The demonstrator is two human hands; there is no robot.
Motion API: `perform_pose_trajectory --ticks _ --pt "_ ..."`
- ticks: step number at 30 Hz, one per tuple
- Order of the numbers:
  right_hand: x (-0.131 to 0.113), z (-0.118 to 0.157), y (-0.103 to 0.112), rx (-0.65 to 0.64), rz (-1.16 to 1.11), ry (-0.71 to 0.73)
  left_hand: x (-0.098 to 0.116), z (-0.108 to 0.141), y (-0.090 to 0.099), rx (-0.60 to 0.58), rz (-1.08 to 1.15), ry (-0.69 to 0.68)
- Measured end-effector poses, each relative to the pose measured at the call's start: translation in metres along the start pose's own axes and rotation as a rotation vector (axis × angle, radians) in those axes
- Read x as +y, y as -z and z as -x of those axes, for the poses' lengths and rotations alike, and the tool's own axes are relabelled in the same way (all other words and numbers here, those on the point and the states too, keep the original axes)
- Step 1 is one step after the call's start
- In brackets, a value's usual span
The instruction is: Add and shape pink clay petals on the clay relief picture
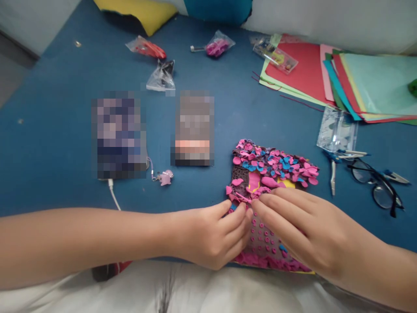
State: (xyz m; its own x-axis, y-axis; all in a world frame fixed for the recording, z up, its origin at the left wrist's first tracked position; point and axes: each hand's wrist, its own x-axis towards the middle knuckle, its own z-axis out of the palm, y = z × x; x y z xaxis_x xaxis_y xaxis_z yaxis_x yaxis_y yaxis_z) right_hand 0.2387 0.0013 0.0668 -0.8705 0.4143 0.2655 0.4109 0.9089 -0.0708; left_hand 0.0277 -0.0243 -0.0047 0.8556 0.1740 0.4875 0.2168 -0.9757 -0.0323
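A craft panel [260,237] covered in pink and blue clay-like petals lies at the table's front edge, with rows of small pink rings on its brown lower part and yellow showing beneath. Over its left side, my left hand [216,237] is closed, thumb and index finger bent together; what they pinch is hidden. My right hand [309,224] rests across the panel's right half, its fingers pressed together. A thin pink strip [243,198] runs from the right fingertips toward the left ones. Both hands' fingertips nearly meet, and they cover the panel's middle.
Two blurred-out phone-like devices [119,134] [194,128] lie left of the panel, one with a white cable [114,195] and a charm [166,177]. Scissors [332,174], eyeglasses [374,182] and a clear case [339,128] lie right. Coloured paper [384,82] and small bags [161,76] lie farther back.
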Motion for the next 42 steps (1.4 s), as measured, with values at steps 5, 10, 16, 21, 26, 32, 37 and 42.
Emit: perform_pose_trajectory --ticks 5,10,16,21,26,32,37,42 --pt "0.002 -0.002 -0.004 -0.03 -0.03 0.04 0.0 -0.001 -0.001 0.013 0.001 0.011" --pt "0.004 0.001 0.003 -0.031 -0.011 0.047 -0.001 -0.001 -0.002 0.041 -0.014 -0.006" --pt "0.004 0.005 0.021 -0.077 0.003 0.042 -0.001 0.002 -0.005 0.072 -0.01 -0.013" --pt "0.004 0.003 0.013 -0.054 0.016 0.038 -0.002 0.001 -0.004 0.018 -0.005 -0.019" --pt "0.007 0.002 0.004 -0.045 -0.006 0.024 -0.002 -0.001 0.001 -0.02 -0.01 -0.013" --pt "0.008 0.002 0.0 -0.041 -0.012 0.035 0.0 -0.002 0.004 -0.051 -0.004 0.004" --pt "0.008 -0.001 -0.003 -0.029 -0.021 0.037 0.0 -0.001 -0.001 0.016 -0.018 0.008" --pt "0.009 0.003 0.015 -0.052 -0.021 -0.004 0.0 0.001 -0.005 0.025 -0.02 -0.019"
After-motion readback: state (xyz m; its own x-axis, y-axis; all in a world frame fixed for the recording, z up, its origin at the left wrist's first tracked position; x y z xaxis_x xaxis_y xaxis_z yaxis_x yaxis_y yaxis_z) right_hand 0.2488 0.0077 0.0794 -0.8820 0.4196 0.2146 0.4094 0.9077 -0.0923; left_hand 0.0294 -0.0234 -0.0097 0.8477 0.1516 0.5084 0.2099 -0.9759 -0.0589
